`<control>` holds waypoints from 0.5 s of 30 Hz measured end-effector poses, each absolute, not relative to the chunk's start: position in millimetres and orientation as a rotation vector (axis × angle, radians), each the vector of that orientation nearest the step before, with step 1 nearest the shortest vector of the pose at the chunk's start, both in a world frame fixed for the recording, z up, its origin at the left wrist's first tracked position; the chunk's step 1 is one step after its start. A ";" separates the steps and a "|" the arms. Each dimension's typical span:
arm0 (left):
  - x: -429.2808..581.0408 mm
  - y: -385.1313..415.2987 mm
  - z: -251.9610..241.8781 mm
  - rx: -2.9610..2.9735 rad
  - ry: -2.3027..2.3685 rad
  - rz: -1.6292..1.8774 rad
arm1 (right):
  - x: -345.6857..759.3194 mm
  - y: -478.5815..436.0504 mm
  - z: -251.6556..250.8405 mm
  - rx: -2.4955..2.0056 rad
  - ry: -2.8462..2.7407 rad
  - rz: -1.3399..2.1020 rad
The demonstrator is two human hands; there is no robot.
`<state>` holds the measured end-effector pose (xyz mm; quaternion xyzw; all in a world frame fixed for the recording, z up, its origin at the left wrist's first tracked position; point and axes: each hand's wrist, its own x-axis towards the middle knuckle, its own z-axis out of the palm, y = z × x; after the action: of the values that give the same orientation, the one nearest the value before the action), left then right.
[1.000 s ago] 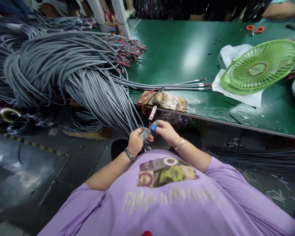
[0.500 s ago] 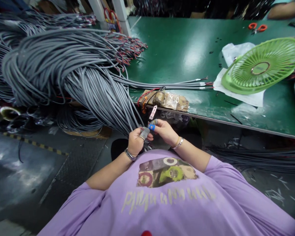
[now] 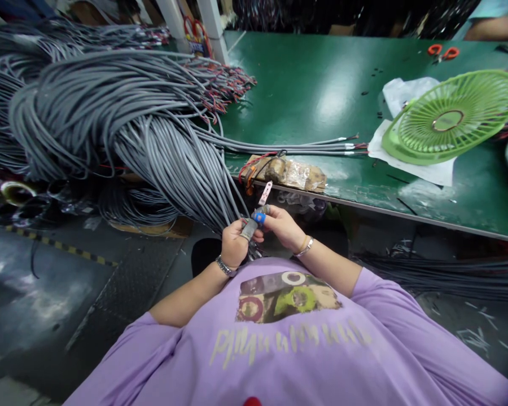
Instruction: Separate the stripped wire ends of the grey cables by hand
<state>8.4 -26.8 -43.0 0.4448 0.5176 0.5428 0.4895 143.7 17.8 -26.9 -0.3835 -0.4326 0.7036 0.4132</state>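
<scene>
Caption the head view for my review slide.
Left hand and right hand close together at the lower end of draped grey cables, before a green table with a fan.

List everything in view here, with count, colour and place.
Long round cables: many, grey, heaped left
Flat worktable: one, green, ahead
Round plastic fan: one, light green, table's right
Scissor-like tool: one, orange handles, table's far right
Thin sheets: two, white, under and behind fan
Long taped block: one, brown, table's near edge
Small flat tag: one, pale pink, below block
Loose cables: many, dark, under table right
Co-worker's sleeve: one, light blue, top right
Cloth shirt: one, purple, bottom
Left fingers: one set, grey-covered thumb, around cables
Right fingers: one set, blue-banded, beside left; grip unclear
</scene>
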 end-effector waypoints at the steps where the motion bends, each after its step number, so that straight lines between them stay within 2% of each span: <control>1: 8.4 -26.8 -43.4 1.079 1.254 1.313 | 143.3 18.1 -26.5 -0.955 -1.097 1.778; 9: 7.6 -26.5 -41.3 1.105 1.277 1.182 | 143.3 15.9 -34.7 -0.971 -1.114 1.688; 15: 10.2 -28.2 -40.8 1.087 1.289 1.302 | 140.3 16.4 -36.5 -1.035 -1.102 1.629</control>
<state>10.2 -28.2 -40.8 0.4465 0.5293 0.5346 0.4843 140.3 16.4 -36.5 -0.4174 -0.4444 0.6569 0.4436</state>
